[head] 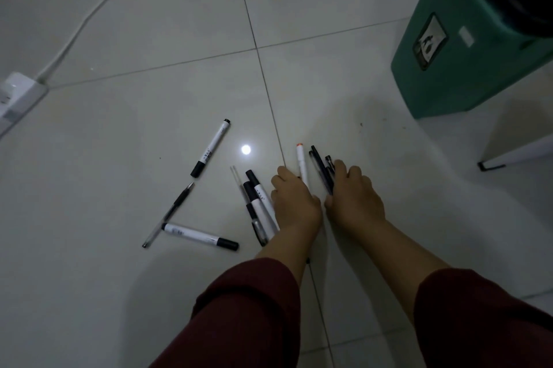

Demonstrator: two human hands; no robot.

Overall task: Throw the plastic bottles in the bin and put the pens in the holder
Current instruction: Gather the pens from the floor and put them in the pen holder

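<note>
Dark pens (323,170) are clasped under the curled right hand (354,203); the left hand (294,203) is pressed over an orange-capped pen (302,164), grip unclear. Marker (211,147) print and the green bin (466,47) label are unreadable.

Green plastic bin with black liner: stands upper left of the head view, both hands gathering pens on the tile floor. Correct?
Not quite. The head view shows the green plastic bin with black liner at upper right, not upper left. Left hand and right hand are gathering pens on the tile floor.
</note>
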